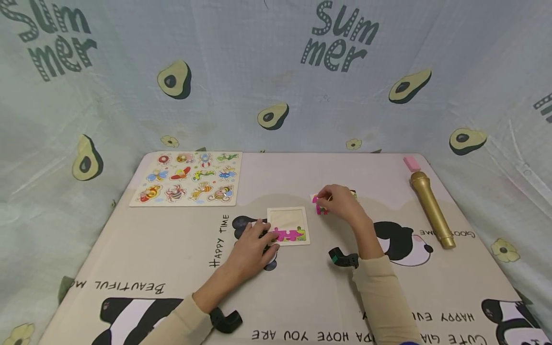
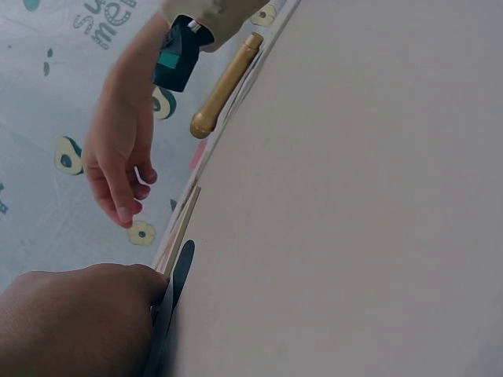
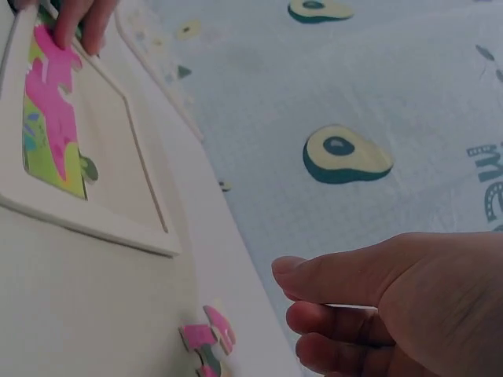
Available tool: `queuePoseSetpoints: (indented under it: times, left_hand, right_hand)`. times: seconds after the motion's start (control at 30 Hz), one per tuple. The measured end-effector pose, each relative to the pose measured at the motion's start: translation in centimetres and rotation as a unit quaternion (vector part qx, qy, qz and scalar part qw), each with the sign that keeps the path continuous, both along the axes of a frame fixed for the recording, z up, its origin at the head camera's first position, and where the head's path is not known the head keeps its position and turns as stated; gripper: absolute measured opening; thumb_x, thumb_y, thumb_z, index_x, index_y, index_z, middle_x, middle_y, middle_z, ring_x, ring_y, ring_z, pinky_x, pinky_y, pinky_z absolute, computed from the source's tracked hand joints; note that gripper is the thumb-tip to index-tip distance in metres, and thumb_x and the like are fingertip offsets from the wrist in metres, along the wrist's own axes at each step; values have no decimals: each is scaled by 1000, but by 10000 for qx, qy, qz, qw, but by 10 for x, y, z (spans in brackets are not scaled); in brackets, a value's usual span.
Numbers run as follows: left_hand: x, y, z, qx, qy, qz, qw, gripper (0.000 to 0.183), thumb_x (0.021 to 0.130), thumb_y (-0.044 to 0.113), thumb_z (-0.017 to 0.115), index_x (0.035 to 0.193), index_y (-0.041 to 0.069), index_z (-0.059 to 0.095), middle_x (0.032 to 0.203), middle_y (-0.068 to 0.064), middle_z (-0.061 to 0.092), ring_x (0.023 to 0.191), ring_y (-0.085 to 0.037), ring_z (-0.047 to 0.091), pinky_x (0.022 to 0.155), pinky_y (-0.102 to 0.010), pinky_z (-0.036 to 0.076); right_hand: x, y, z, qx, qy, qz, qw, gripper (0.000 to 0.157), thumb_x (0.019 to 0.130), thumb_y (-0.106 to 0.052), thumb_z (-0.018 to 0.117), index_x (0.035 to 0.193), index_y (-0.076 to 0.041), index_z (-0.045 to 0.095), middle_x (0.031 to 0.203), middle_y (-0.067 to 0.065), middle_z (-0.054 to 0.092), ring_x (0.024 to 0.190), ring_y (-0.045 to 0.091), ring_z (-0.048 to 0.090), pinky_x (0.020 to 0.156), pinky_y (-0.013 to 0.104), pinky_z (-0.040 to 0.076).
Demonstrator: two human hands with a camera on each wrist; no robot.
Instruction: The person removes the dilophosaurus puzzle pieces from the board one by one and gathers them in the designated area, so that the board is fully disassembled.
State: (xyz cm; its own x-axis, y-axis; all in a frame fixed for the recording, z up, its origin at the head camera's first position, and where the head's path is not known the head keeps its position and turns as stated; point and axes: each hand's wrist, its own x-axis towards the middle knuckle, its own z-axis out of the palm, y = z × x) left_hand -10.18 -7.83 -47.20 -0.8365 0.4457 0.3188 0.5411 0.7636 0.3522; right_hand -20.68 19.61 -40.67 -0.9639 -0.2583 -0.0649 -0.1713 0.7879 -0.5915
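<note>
A small square jigsaw tray (image 1: pixel 284 217) lies mid-table, its near part filled with joined pink and green puzzle pieces (image 1: pixel 290 235). My left hand (image 1: pixel 255 247) rests over the tray's left side, fingers extended and touching the pieces there. In the right wrist view its fingertips (image 3: pixel 67 30) press on the pink part. To the right, my right hand (image 1: pixel 343 205) hovers over loose puzzle pieces (image 1: pixel 321 210), partly covering them. Seen from its wrist, the right hand (image 3: pixel 409 302) has loosely bent fingers with nothing between them, apart from the pieces (image 3: pixel 200 338) below.
An insect picture board (image 1: pixel 189 179) lies at the back left. On the right are a gold microphone-shaped object (image 1: pixel 432 209) and a pink block (image 1: pixel 411 164). A patterned curtain (image 1: pixel 224 86) hangs behind the table.
</note>
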Motion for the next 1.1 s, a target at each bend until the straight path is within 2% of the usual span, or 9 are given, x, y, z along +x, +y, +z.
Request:
queuePoseSetpoints:
  times: [0.13,0.33,0.7,0.8,0.93,1.1]
  left_hand:
    - [1,0,-1,37,-101,-34,9999,31,96,30,67,122,13,69,133,-16,62,137,-44,50,115,-60,37]
    - [0,0,-2,-5,-109,-8,9999,31,96,31,66,122,14,69,133,-16,62,137,-43,50,115,-60,37]
    - [-1,1,-3,-159,-28,81,9998,33,97,34,65,123,15,69,134,-14,62,137,-40,51,116,-58,37]
    - [-1,1,-3,-160,-5,56,9999,32,97,34,66,123,15,69,133,-14,62,137,-40,51,115,-59,37]
    - [-1,1,-2,-163,0,67,9998,33,97,34,65,123,15,69,133,-14,62,137,-40,51,115,-59,37]
    - [-1,1,-2,-167,-40,95,9998,34,97,35,65,123,15,69,134,-14,62,138,-40,51,116,-59,37]
  right_hand:
    - [5,-7,1,8,-18,78,10000,22,95,-19,68,109,-1,70,93,11,67,80,20,60,64,26,51]
    - [13,-20,-3,162,-68,346,9992,24,95,-19,69,112,-2,68,94,9,65,83,19,57,71,27,51]
    - [34,-37,-16,479,122,1228,9912,31,91,-21,73,117,-4,69,94,5,61,85,17,54,76,28,49]
    - [39,-39,-21,519,59,1310,9900,35,91,-25,75,120,-6,69,97,3,60,86,15,54,76,27,49]
    - [42,-39,-25,449,21,1347,9899,41,88,-30,78,121,-6,70,96,2,58,82,12,51,70,24,46]
    - [45,-39,-28,373,17,1365,9899,39,87,-30,79,116,-5,73,96,1,58,76,10,49,65,21,44]
